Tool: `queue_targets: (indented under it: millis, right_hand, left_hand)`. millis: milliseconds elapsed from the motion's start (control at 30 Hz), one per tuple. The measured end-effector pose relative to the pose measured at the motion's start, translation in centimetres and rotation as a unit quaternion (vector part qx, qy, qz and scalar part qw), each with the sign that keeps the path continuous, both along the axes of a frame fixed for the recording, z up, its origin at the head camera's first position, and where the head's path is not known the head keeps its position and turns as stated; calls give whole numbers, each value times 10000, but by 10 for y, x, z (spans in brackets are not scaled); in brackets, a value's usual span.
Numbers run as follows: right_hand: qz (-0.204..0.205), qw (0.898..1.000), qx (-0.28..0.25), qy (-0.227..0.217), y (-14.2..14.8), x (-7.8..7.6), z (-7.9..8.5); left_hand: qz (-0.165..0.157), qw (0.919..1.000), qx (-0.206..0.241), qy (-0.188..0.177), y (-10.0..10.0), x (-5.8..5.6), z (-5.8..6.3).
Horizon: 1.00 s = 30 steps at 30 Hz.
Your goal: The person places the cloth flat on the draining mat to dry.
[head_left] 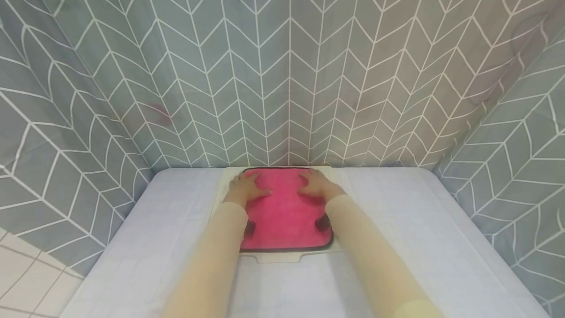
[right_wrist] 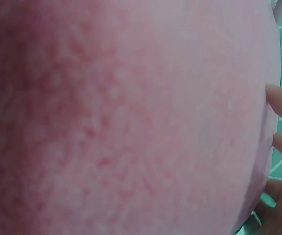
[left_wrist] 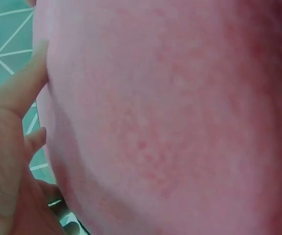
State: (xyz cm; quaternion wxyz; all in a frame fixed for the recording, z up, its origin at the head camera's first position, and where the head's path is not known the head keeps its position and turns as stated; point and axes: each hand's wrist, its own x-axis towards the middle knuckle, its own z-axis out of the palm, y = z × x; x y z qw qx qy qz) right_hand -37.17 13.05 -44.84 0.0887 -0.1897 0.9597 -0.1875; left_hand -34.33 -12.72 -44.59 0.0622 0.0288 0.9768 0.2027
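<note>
A bright pink, soft-looking mat (head_left: 282, 215) with dark edging and rounded corners lies over a white board (head_left: 278, 258). My left hand (head_left: 244, 189) rests on the left part of the pink mat with its fingers spread. On the opposite side, my right hand (head_left: 319, 186) touches the mat in much the same way, thumb pointing inward. The pink surface (left_wrist: 155, 107) fills most of the left wrist view, where the thumb touches its edge. In the right wrist view, fingertips (right_wrist: 278, 98) meet the mat's side. Dark patches show on the mat beside both sleeves.
Underneath is a table with a pale cover (head_left: 397, 210). A grey curtain (head_left: 287, 72) with white chevron lines rises behind the table and along both sides. White floor tiles (head_left: 31, 274) show at the lower left.
</note>
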Motion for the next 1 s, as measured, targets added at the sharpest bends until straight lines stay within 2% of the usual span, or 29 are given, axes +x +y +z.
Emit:
queue_targets:
  millis: [233, 367, 533, 667, 800, 867, 1000]
  right_hand:
    - [-155, 9999, -14, -53, 8, -3, 1]
    - [-146, 9996, 248, -49, 13, -3, 1]
    - [-238, 9975, 612, -271, 19, 5, 11]
    - [-218, 9971, 488, -547, 25, 12, 22]
    - [-3, 9957, 433, -821, 34, 23, 32]
    - [70, 9950, 537, -839, 39, 28, 34]
    - [-49, 9943, 591, -881, 53, 38, 35]
  left_hand:
    - [42, 9999, -87, -126, -2, 3, 6]
    - [-48, 9988, -360, -327, -6, 8, 9]
    - [-129, 9959, -685, -568, -10, 18, 18]
    - [-164, 9945, -682, -778, -14, 26, 26]
    - [-266, 9942, -632, -828, -25, 35, 22]
    - [-390, 9945, -664, -716, -32, 40, 18]
    - [-497, 9962, -584, -414, -46, 53, 11]
